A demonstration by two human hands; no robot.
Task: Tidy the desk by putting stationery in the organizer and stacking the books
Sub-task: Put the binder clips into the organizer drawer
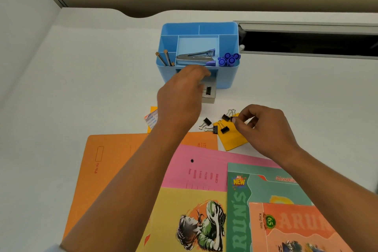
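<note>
Right hand pinches binder clip with thumb and forefinger, just in front of blue organizer. Left hand is over its pulled-out drawer, fingers curled, can't tell what it grips. Second clip in drawer.

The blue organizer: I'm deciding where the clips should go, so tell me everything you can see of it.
The blue organizer looks like light blue plastic, standing upright on the white desk. Its open top is split into compartments: pencils at front left, a stapler in the middle, blue-capped pens at front right; the rear ones look empty. A pale drawer is pulled out at its front, holding one black binder clip. The left hand reaches over that drawer.
</note>
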